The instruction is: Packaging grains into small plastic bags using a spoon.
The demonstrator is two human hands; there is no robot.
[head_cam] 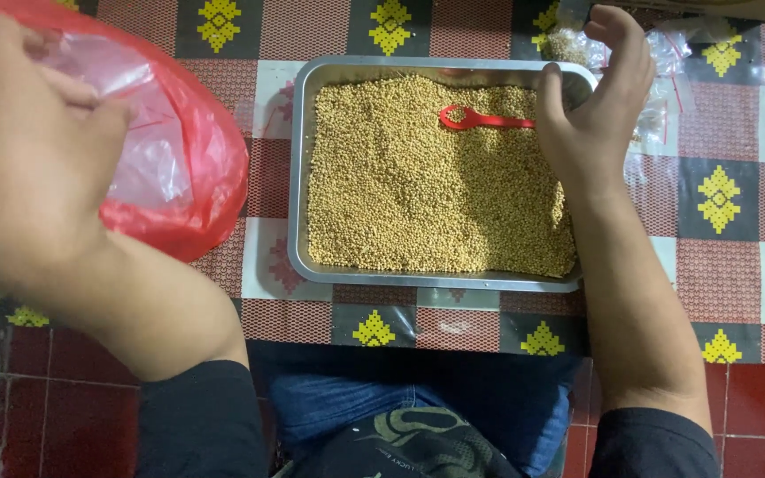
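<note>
**A:** What is on the mat, and where are the hands?

**B:** A rectangular metal tray [298, 177] sits near the middle of a checked red, white and dark plastic mat [728, 292], its long side towards the person. It is filled almost edge to edge with small round tan seeds [418, 186]. A red plastic spoon [482, 118] lies on the seeds near the tray's far right corner, bowl pointing left.

**A:** Is either hand holding something?

**B:** The right hand [597, 106] is at that far right corner, fingers curled around a small clear plastic packet [568, 49] with some seeds in it; the spoon's handle end lies just beside the thumb. The left hand [28, 150] is at the mat's far left edge, inside or against a crumpled red plastic bag [197, 168]. Whether its fingers close on the bag I cannot tell.

**A:** How should the packet be handled?

**B:** My judgement: keep its mouth upright and over the tray, so stray seeds fall back in rather than onto the mat.
</note>
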